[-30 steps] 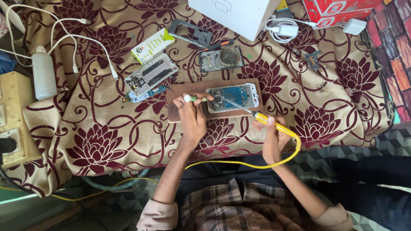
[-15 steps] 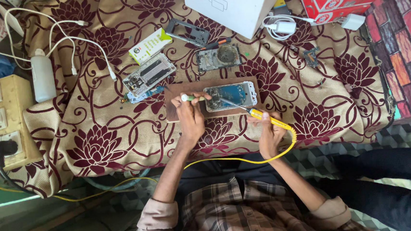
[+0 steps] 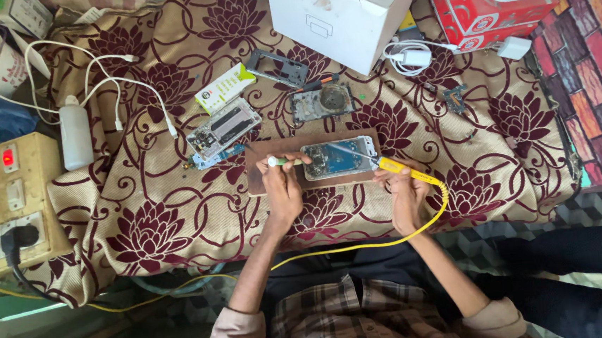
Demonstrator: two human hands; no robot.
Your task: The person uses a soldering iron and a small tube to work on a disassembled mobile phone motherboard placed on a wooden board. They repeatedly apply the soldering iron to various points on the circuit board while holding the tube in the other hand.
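Yellow soldering iron (image 3: 396,171) gripped by right hand (image 3: 403,196), left hand (image 3: 282,188) pinching one green-white tool (image 3: 283,161) — three opened phones (image 3: 338,158); tip contact unclear.

Opened mobile phone (image 3: 338,158), back cover removed, blue-grey circuit board exposed, lying flat and lengthwise on a brown rectangular wooden work board (image 3: 261,150). Yellow-handled soldering iron (image 3: 398,171) with trailing yellow cord, tilted, thin metal tip over the phone's upper right part. Small green-and-white handled tool (image 3: 281,161), lying level at the phone's left end.
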